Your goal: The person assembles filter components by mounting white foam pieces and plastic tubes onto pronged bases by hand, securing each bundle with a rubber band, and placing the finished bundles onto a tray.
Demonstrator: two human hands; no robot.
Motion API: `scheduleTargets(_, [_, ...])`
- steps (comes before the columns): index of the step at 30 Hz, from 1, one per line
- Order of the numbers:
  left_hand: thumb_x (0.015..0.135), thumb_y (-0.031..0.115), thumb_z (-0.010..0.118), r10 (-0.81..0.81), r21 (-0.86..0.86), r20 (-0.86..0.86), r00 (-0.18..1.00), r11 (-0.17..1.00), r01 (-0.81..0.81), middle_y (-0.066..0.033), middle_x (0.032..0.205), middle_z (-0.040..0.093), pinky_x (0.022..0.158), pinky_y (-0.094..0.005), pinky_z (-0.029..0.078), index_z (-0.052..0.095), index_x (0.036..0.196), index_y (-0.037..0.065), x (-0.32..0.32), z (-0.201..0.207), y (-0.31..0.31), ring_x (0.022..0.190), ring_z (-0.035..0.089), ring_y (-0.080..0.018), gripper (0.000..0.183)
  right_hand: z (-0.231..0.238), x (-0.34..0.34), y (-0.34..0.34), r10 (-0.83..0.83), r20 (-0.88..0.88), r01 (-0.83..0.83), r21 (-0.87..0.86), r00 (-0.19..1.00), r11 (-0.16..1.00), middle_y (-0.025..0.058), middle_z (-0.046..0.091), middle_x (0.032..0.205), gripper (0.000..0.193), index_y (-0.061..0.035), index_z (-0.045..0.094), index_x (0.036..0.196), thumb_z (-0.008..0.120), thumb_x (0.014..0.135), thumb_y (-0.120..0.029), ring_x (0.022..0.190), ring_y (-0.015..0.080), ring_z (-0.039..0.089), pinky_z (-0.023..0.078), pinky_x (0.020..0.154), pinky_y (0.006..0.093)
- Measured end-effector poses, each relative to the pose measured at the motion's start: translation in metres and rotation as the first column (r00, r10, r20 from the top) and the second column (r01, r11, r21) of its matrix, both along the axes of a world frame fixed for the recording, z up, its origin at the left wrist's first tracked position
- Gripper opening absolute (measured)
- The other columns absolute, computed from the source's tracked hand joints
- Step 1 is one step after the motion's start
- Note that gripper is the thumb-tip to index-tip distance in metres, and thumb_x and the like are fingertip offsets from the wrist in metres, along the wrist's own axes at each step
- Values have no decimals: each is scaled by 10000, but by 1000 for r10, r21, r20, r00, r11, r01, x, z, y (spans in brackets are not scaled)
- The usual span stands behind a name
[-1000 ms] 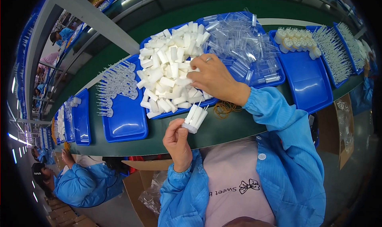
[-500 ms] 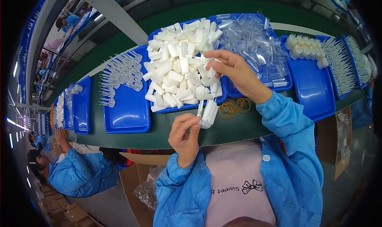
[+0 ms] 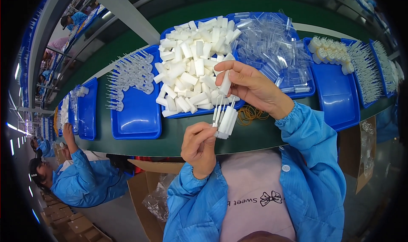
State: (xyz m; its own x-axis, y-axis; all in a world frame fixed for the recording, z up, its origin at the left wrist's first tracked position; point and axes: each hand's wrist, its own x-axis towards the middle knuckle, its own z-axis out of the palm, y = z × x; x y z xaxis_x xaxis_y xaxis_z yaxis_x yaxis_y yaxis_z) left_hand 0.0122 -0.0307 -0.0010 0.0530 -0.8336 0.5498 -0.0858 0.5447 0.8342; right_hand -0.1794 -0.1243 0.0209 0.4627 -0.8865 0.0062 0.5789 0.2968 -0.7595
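Between my left hand's (image 3: 199, 147) closed fingers is a white pronged holder (image 3: 222, 134), upright, with thin rods standing from it. White foam sleeves (image 3: 229, 119) cover some of the rods, while others are bare. My right hand (image 3: 250, 85) pinches a single white foam piece (image 3: 225, 82) just above the rod tips, apart from them. Behind it, a heap of similar foam pieces (image 3: 187, 68) fills a blue tray (image 3: 167, 32).
Clear plastic tubes (image 3: 270, 46) lie in a blue tray to the right, with rubber bands (image 3: 251, 114) before it. Left stands a blue tray (image 3: 136, 129) of pronged parts (image 3: 129, 76); further right, another tray (image 3: 339, 97). A co-worker (image 3: 83, 174) sits at left.
My right hand has drawn the foam piece slightly toward me, over the rods. The left hand's holder has turned a little, showing more bare rods. The co-worker's hand has shifted.
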Motion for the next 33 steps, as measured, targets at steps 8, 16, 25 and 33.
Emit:
scheduleTargets(8, [869, 34, 664, -8, 46, -79, 997, 999, 11, -122, 993, 599, 695, -235, 461, 673, 991, -16, -2, -2, -1, 837, 570, -155, 132, 8, 6, 7, 34, -103, -40, -52, 994, 998, 59, 604, 1031, 425, -40, 487, 1291, 515, 979, -328, 910, 126, 550, 454, 850, 276])
scheduleTargets(16, [852, -1, 660, -34, 9, 89, 996, 999, 33, -123, 943, 615, 680, -248, 470, 691, 946, 0, 5, 0, 3, 799, 583, -179, 99, 9, -19, 12, -25, -604, -172, -266, 797, 948, 32, 630, 968, 411, -41, 685, 1020, 458, 996, -383, 776, 79, 504, 421, 707, 236])
scheduleTargets(25, [711, -98, 699, -108, 3, 105, 989, 994, 108, -106, 950, 606, 729, -296, 468, 720, 889, 28, 7, -1, 8, 868, 574, -223, 219, 16, -25, 15, 58, -443, -178, -234, 895, 956, 29, 611, 962, 236, -21, 631, 1028, 632, 911, -226, 915, 99, 570, 452, 824, 248])
scheduleTargets(33, [740, -79, 717, -154, -54, 112, 982, 986, 161, -130, 1012, 594, 742, -315, 490, 674, 990, 42, 9, -10, 11, 899, 584, -235, 281, 8, -29, 18, 180, -450, -247, -93, 875, 965, 41, 642, 911, 179, -11, 665, 918, 671, 858, -180, 868, 100, 585, 451, 782, 236])
